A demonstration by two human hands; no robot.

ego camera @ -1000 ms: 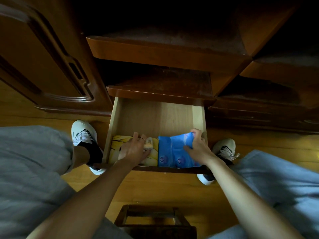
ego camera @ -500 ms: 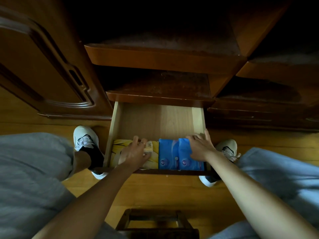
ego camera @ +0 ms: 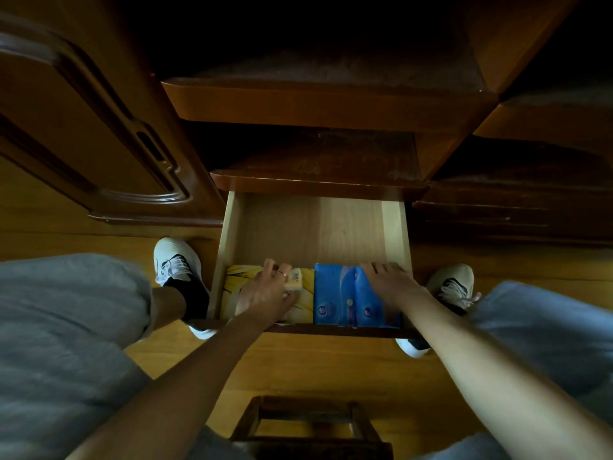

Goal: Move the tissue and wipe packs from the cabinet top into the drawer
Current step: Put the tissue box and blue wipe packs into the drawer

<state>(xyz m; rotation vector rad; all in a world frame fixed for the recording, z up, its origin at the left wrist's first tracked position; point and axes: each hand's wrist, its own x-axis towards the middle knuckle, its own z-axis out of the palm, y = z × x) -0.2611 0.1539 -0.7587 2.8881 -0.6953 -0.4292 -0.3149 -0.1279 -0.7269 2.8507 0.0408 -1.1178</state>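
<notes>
Over a wooden floor, in the open drawer (ego camera: 311, 227) at its front, we press the blue wipe packs (ego camera: 345, 295) flat with our right hand (ego camera: 389, 283), our left hand (ego camera: 265, 293) pinching a small pack (ego camera: 294, 283) on the yellow tissue pack (ego camera: 238, 277); next, likely release and withdraw.

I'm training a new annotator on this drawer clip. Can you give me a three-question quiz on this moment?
1. True or false: the blue packs lie in the right half of the open drawer.
2. Which hand rests on the yellow pack? A) the left hand B) the right hand C) neither
3. Fill in: the small pale pack under the left hand's fingers sits on top of the ___ pack.

Key: 1 true; 2 A; 3 yellow.
</notes>
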